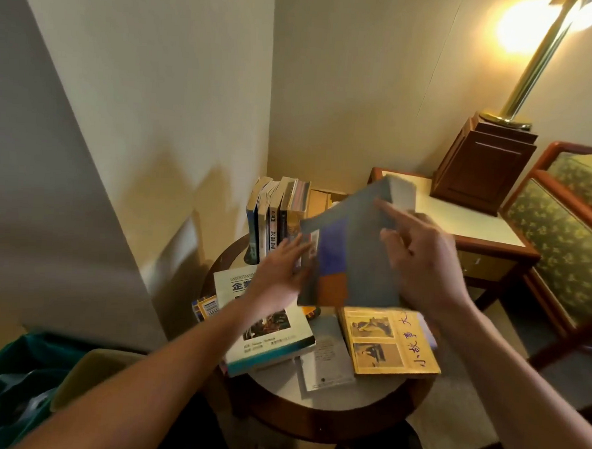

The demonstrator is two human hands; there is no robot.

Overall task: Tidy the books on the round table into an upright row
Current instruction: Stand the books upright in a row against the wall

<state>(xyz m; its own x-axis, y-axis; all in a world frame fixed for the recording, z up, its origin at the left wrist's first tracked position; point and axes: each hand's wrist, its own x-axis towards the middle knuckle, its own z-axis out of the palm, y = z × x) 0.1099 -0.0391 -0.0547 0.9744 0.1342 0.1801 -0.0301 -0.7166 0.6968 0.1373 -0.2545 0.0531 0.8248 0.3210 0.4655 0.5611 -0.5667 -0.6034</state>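
A thick grey book [358,248] with blue and orange patches is tilted in the air above the round table [333,411]. My right hand [423,262] holds its right side, forefinger stretched across the cover. My left hand [282,271] lies flat with fingers apart against the book's left edge. Behind it, several books stand upright in a row [276,220] at the table's back. Flat on the table lie a white textbook [271,333], a yellow book [391,342] with Chinese writing, and a thin grey booklet [325,363].
A small striped book [206,307] pokes out at the table's left edge. A side table [473,220] with a wooden lamp base [483,162] stands to the right, beside a patterned armchair [561,238]. A green bin [15,381] sits at lower left. Walls form a corner behind.
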